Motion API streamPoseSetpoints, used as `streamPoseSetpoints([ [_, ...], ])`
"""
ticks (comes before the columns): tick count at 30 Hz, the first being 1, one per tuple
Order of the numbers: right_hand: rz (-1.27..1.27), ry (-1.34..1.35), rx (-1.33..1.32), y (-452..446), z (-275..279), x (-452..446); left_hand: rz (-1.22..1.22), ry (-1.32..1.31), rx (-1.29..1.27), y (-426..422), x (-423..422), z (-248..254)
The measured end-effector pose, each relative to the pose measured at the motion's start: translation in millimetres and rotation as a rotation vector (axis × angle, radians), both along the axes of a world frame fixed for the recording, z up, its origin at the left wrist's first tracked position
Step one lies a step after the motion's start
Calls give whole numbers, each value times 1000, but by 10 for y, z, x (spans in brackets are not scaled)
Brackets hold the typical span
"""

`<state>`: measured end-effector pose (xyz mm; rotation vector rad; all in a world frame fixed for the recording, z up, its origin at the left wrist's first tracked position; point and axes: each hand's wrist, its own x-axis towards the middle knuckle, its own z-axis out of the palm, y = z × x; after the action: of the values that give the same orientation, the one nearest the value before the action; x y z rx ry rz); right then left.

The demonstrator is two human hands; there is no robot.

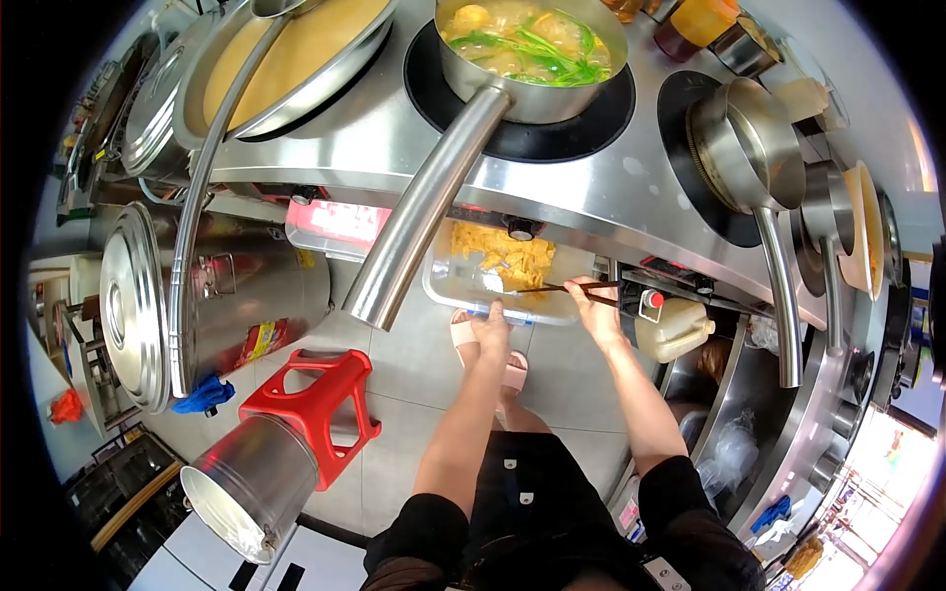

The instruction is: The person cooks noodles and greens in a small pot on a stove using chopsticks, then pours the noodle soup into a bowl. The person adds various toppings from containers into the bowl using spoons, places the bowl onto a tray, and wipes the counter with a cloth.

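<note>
A clear plastic container (448, 281) with yellow food pieces (507, 254) inside sits below the stove counter's front edge. My left hand (490, 325) is closed on the container's near rim. Dark chopsticks (542, 289) are held in my right hand (594, 305), their tips reaching to the yellow pieces. Above, a pan (552, 98) of yellow broth with green leaves stands on a black burner, and its long handle juts out over the floor to the left of the container.
A wide pot of tan liquid (296, 69) with a ladle (202, 177) is at upper left. Empty pans (749, 148) stand at right. A lidded steel pot (236, 295), red stool (340, 394) and metal bucket (251, 483) are at left. A plastic jug (675, 330) is beside my right hand.
</note>
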<state>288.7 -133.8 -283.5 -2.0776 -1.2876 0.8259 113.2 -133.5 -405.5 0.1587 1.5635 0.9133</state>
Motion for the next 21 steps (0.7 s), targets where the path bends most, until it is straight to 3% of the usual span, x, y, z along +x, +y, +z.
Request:
streamPoseSetpoints([
  [6,-65,82,50,-6,-91,79,12,-19,11,-10,-5,-29],
  [8,-34,0,31,-16,-131,49,-55,-6,-18,-6,-33,-94],
  [13,-120,29,0,-25,-118,22,-85,-39,-30,48,-31,132],
  [15,-103,58,160,-18,-93,44,-76,-34,-33,55,-14,127],
  [21,-250,221,258,-127,0,129,-60,14,-8,-39,-29,-137],
])
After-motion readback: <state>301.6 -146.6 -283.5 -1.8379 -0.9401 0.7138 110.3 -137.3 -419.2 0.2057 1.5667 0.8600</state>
